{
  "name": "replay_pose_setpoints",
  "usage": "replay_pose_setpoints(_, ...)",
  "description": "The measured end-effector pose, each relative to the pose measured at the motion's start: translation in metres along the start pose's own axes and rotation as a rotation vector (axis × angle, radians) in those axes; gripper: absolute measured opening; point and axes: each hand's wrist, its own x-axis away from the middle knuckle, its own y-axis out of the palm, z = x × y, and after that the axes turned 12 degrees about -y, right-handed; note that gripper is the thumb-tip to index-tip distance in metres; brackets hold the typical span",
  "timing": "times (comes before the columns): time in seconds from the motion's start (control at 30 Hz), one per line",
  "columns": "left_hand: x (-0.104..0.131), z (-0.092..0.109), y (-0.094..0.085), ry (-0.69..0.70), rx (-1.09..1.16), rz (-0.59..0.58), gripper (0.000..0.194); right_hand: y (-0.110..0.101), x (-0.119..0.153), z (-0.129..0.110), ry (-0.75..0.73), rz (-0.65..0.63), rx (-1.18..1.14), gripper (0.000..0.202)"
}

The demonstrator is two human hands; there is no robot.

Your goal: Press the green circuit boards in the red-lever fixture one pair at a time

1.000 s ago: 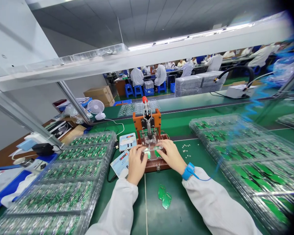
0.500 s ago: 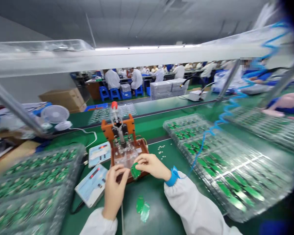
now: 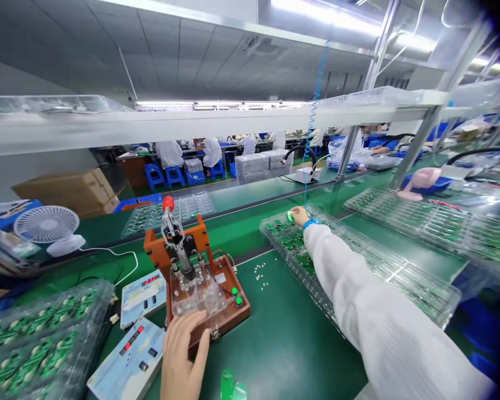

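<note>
My right hand point(image 3: 300, 215), a blue band at its wrist, pinches a small green circuit board point(image 3: 290, 216) over the far left end of a clear tray of green boards point(image 3: 270, 226). My left hand point(image 3: 184, 350) rests at the front edge of the brown fixture box point(image 3: 241, 316), fingers apart and holding nothing. An orange frame with a red-tipped toggle clamp point(image 3: 168, 204) stands on that box. Green pieces point(image 3: 229, 385) lie on the mat near the bottom edge.
Two light blue boxes with red digits point(image 3: 144, 294) point(image 3: 127, 361) stand left of the fixture. Another board tray point(image 3: 45, 339) fills the lower left. Small white bits point(image 3: 260, 272) lie right of the fixture. A white fan point(image 3: 46, 224) is behind. A coiled blue cord point(image 3: 310, 125) hangs down.
My right hand has moved from the fixture's front to the far tray, with a green board in its fingers. My left hand has opened beside the box. The view has shifted right.
</note>
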Motion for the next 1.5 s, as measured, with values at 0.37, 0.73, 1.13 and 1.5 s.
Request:
replay_pose_setpoints(0.37,0.001,-0.016,0.002,0.145,-0.131,-0.049,0.021,0.016,-0.038,0.031,0.037,-0.273,0.031,0.035)
replay_pose_setpoints(0.73,-0.002,-0.012,-0.001,0.217,-0.16,-0.058,0.016,0.022,-0.021,0.019,0.164,-0.084,-0.039,0.034)
replay_pose_setpoints(1.13,-0.002,0.025,-0.011,0.125,0.078,-0.034,0.018,-0.022,0.027,-0.121,-0.061,0.348,-0.637,0.055)
replay_pose_setpoints(1.5,0.019,0.028,-0.034,0.158,0.114,-0.482,0.011,0.01,0.338,-0.158,-0.707,-0.431,-0.569,0.016)
